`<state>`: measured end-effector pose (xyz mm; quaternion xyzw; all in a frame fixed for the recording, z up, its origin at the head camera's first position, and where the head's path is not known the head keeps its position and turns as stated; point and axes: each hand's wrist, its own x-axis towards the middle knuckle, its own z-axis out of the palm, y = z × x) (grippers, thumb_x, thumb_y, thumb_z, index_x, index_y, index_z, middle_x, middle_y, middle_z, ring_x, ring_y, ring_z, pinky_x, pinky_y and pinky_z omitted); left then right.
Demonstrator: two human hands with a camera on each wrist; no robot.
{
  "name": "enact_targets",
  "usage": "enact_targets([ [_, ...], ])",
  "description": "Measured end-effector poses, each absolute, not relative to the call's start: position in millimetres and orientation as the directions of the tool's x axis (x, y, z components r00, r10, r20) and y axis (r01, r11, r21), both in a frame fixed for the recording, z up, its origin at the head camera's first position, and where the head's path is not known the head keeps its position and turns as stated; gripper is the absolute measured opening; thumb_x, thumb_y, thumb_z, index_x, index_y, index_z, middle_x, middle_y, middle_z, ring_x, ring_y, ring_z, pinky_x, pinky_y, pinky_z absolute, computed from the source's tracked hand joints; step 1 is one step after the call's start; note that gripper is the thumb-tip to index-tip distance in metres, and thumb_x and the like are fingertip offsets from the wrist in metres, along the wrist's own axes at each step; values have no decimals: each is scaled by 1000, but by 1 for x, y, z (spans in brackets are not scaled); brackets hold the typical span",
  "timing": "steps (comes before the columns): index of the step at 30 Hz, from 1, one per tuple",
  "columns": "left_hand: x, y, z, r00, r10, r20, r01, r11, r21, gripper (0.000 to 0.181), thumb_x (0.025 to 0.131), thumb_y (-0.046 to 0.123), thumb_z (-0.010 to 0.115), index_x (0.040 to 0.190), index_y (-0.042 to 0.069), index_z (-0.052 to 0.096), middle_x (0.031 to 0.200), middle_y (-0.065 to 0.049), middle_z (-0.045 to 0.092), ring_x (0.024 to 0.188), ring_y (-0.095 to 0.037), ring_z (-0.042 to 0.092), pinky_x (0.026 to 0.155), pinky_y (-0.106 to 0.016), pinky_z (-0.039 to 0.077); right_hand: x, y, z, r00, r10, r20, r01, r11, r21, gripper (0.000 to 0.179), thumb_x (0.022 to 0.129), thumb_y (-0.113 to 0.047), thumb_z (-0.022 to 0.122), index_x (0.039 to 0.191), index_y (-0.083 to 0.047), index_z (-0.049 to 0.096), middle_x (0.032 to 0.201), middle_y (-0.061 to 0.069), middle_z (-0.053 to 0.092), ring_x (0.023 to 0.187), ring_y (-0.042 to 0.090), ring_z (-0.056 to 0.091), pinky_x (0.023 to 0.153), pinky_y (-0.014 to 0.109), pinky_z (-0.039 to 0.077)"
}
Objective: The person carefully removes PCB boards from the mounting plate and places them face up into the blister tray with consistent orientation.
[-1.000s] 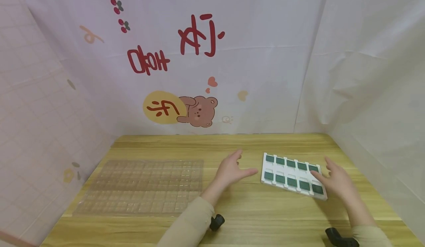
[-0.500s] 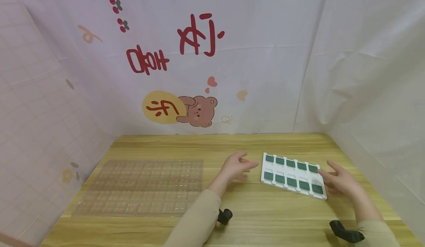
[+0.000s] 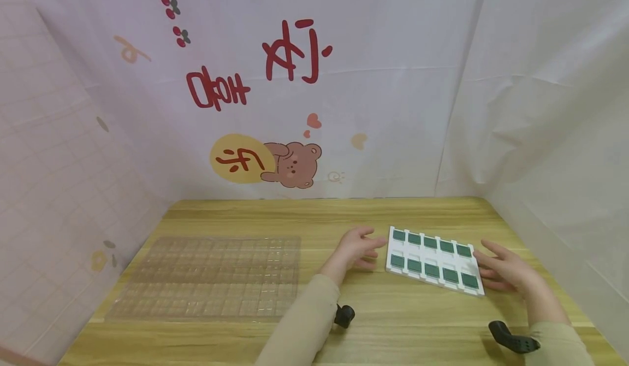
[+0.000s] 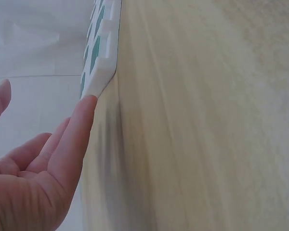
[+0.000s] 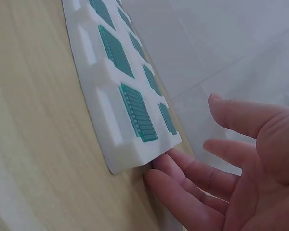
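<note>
A white tray (image 3: 428, 254) with two rows of green circuit boards (image 3: 432, 270) lies at a slant on the right half of the table. Just off its left end is my left hand (image 3: 355, 249), fingers extended; in the left wrist view a fingertip comes up to the tray's corner (image 4: 105, 67), and contact is uncertain. My right hand (image 3: 508, 272) is at the other end, thumb raised. In the right wrist view its lower fingers (image 5: 183, 192) reach the tray's end edge, with some tips partly hidden behind it. Neither hand grips anything.
A large clear plastic tray (image 3: 206, 278) with many small compartments lies on the left half of the wooden table (image 3: 393, 328). White printed cloth (image 3: 393, 109) hangs behind and on both sides. A black wrist-worn piece (image 3: 513, 338) shows below each hand.
My left hand has moved right, closer to the tray's end. My right hand has drawn back from over the boards to the tray's right edge. The tray stays put.
</note>
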<state>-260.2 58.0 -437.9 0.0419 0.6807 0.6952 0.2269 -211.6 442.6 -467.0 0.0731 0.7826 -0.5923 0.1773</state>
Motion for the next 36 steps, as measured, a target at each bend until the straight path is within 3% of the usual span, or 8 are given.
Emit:
enact_targets([
  [5, -262, 63, -442, -896, 367, -252, -265, 15, 964, 69, 86, 21, 77, 143, -1, 46, 131, -20, 57, 108, -42, 63, 77, -52, 57, -209, 439, -464, -931, -126, -342, 291, 311, -905, 90, 103, -33, 51, 148, -1, -19, 131, 39, 38, 93, 13, 68, 81, 38, 57],
  [7, -263, 65, -444, -897, 365, -251, -265, 11, 964, 68, 86, 21, 77, 143, -2, 47, 128, -19, 59, 107, -42, 63, 76, -52, 57, -208, 437, -462, -927, -103, -360, 314, 311, -897, 90, 103, -34, 52, 150, -2, -18, 130, 32, 42, 93, 12, 68, 81, 37, 57],
  [9, -263, 67, -445, -897, 365, -248, -260, 16, 965, 67, 86, 21, 77, 142, -2, 47, 125, -18, 63, 105, -40, 65, 75, -52, 57, -209, 437, -463, -924, -94, -370, 326, 309, -893, 90, 103, -33, 52, 150, -2, -17, 129, 29, 43, 94, 12, 68, 82, 38, 57],
  [14, -264, 73, -447, -899, 362, -247, -258, 19, 966, 66, 87, 21, 77, 141, -2, 48, 122, -17, 65, 103, -39, 66, 75, -51, 57, -212, 440, -468, -925, -85, -370, 335, 276, -901, 93, 101, -34, 57, 151, -3, -16, 133, 34, 35, 91, 14, 68, 81, 38, 57],
  [23, -266, 83, -449, -902, 359, -240, -252, 15, 968, 60, 89, 19, 75, 139, -3, 51, 125, -18, 62, 104, -38, 65, 74, -52, 57, -214, 443, -477, -928, -64, -367, 342, 243, -907, 95, 100, -35, 59, 152, -5, -14, 128, 26, 39, 89, 14, 68, 80, 39, 57],
  [28, -266, 85, -450, -898, 364, -247, -253, 31, 967, 58, 90, 20, 73, 138, -3, 51, 123, -15, 63, 102, -35, 66, 73, -53, 57, -208, 434, -468, -933, -52, -356, 330, 271, -904, 92, 101, -35, 57, 151, -3, -13, 128, 34, 37, 88, 14, 68, 78, 37, 58],
  [32, -266, 85, -450, -897, 359, -259, -255, 58, 965, 57, 90, 19, 73, 139, -2, 51, 121, -15, 63, 99, -35, 67, 71, -51, 58, -204, 421, -460, -938, -22, -346, 322, 314, -893, 86, 103, -34, 52, 153, -1, -10, 136, 44, 24, 87, 12, 67, 78, 35, 58],
  [36, -264, 83, -450, -898, 345, -273, -257, 94, 962, 58, 90, 15, 73, 140, -1, 50, 118, -15, 63, 92, -34, 68, 68, -49, 58, -203, 410, -452, -938, 1, -346, 322, 363, -874, 80, 105, -32, 48, 153, 2, -5, 140, 44, 22, 89, 11, 64, 78, 35, 57],
])
